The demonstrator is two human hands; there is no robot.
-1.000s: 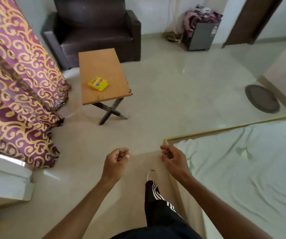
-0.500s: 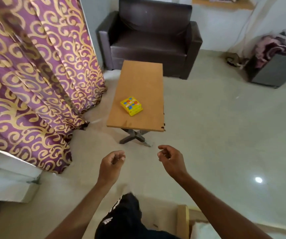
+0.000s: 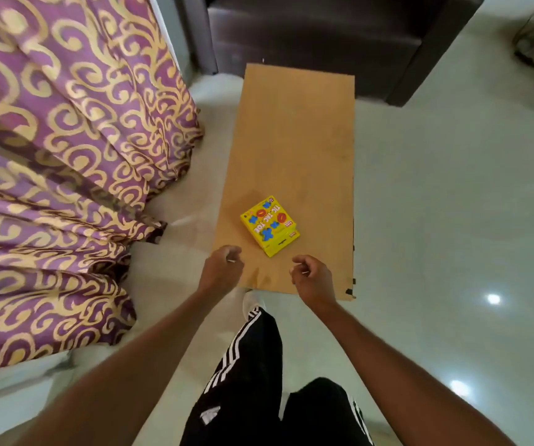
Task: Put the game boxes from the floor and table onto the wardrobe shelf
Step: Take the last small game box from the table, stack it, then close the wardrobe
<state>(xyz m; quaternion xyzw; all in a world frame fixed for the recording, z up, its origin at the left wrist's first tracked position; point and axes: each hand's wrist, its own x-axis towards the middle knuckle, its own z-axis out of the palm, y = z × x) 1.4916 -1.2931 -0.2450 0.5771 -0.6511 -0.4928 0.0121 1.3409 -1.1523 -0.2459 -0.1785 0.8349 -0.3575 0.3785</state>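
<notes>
A small yellow tic-tac-toe game box [image 3: 270, 225] with blue crosses and red rings lies flat near the front of a narrow brown wooden table [image 3: 294, 140]. My left hand [image 3: 222, 272] hovers over the table's front left corner, just left of and below the box, its fingers loosely curled and holding nothing. My right hand [image 3: 312, 278] hangs over the table's front edge, below and right of the box, also loosely curled and holding nothing. Neither hand touches the box. No wardrobe or shelf is in view.
A purple and gold patterned curtain [image 3: 66, 175] hangs along the left, close to the table. A dark brown armchair [image 3: 333, 30] stands behind the table's far end. Pale glossy floor [image 3: 452, 204] stretches to the right. My legs in black striped trousers [image 3: 259, 381] are below.
I have walked up to the table, so the table and yellow box are now close below me. Both hands have come forward over the table's front end, still loosely curled.
</notes>
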